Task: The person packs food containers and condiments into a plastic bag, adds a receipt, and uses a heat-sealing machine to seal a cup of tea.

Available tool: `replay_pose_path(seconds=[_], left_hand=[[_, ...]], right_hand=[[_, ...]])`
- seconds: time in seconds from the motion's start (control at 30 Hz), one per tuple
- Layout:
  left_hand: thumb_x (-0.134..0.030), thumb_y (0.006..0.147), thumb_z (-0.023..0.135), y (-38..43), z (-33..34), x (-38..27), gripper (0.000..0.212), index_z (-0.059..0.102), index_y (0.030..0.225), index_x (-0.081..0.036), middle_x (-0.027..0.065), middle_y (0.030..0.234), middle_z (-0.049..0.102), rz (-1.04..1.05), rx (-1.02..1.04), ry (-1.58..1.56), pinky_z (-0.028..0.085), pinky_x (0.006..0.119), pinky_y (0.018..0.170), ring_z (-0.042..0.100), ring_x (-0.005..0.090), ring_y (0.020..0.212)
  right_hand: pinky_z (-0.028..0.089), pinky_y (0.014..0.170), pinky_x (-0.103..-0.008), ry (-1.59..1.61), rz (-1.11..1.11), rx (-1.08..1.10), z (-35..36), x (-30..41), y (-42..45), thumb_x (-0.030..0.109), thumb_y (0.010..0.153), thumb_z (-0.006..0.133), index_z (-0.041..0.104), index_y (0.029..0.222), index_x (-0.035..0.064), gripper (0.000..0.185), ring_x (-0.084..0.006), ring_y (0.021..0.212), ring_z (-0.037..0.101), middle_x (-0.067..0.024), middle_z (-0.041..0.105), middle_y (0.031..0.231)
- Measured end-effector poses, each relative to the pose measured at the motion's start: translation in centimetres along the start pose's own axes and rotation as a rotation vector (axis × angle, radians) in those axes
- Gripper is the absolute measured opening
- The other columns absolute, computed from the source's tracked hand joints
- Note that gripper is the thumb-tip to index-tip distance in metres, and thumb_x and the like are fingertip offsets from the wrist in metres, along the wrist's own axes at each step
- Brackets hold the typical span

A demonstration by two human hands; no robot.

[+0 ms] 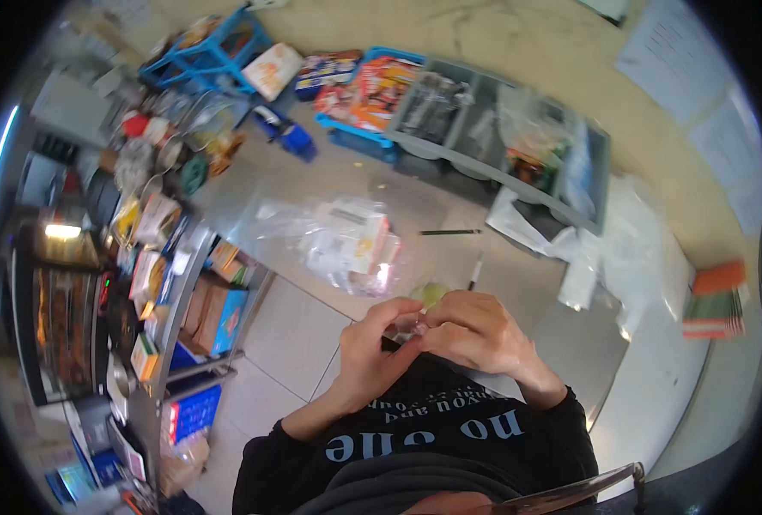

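Observation:
My left hand and my right hand meet in front of my chest. Between their fingertips is a small piece of clear plastic, gripped from both sides; its exact kind is hard to tell. Just beyond the fingers lies a pale green round thing, partly hidden by my right hand. A clear plastic bag with white and red packets inside lies on the metal table, beyond my left hand. A dark thin stick or pen and a second pen-like thing lie past my right hand.
A grey divided bin with wrapped items and a blue basket of orange packets stand along the wall. White plastic bags hang over the right side. At left are a blue crate, a crowded metal shelf and a lit glass cabinet.

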State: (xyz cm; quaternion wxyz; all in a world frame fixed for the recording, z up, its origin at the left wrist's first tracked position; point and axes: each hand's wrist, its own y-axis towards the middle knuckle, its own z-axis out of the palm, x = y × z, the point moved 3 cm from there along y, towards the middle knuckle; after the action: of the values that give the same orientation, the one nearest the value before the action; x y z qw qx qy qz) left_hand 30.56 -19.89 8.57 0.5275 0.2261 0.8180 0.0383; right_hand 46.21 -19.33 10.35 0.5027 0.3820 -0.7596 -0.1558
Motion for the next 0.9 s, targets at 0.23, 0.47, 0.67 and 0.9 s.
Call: replay_pose_path(seconds=[0.23, 0.47, 0.67, 0.9], left_hand=[[-0.004, 0.087, 0.047, -3.0, -7.4, 7.4, 0.029, 0.040, 0.116, -0.007, 0.0058, 0.085, 0.059, -0.631, 0.245, -0.757, 0.042, 0.022, 0.068, 0.054, 0.0091, 0.074], [-0.004, 0.087, 0.053, -2.6, -15.2, 11.7, 0.045, 0.036, 0.128, -0.005, 0.0162, 0.116, 0.056, -0.651, 0.049, -0.855, 0.040, 0.022, 0.079, 0.052, 0.0074, 0.084], [-0.008, 0.075, 0.070, 3.6, -13.2, 13.8, 0.059, 0.044, 0.127, -0.004, 0.0130, 0.115, 0.055, -0.262, -0.001, -0.355, 0.041, 0.023, 0.071, 0.049, 0.0076, 0.080], [-0.002, 0.074, 0.066, 9.1, -10.3, 18.3, 0.014, 0.056, 0.084, -0.002, 0.0032, 0.072, 0.057, -0.184, 0.223, -0.472, 0.040, 0.022, 0.068, 0.052, 0.0099, 0.074]], right_hand=[[0.048, 0.061, -0.0294, 0.326, 0.213, 0.340, 9.3, -6.6, 5.3, 0.002, 0.065, 0.069, 0.061, 0.086, 0.0061, 0.023, -0.0262, 0.069, 0.059, -0.0076, 0.059, 0.082], [0.046, 0.060, -0.0251, -0.083, 0.272, -0.342, 16.8, -15.4, 10.0, 0.001, 0.070, 0.066, 0.060, 0.090, 0.0051, 0.022, -0.0159, 0.067, 0.057, -0.0056, 0.059, 0.082], [0.041, 0.055, -0.0252, -0.054, 0.779, -0.359, 13.4, -10.6, 8.5, 0.000, 0.073, 0.063, 0.059, 0.089, -0.0012, 0.017, -0.0140, 0.063, 0.052, -0.0083, 0.056, 0.087], [0.044, 0.063, -0.0327, -0.578, 0.620, -0.451, 11.2, -8.4, 8.3, 0.010, 0.072, 0.071, 0.062, 0.079, -0.0025, 0.017, -0.0243, 0.072, 0.054, -0.0110, 0.054, 0.087]])
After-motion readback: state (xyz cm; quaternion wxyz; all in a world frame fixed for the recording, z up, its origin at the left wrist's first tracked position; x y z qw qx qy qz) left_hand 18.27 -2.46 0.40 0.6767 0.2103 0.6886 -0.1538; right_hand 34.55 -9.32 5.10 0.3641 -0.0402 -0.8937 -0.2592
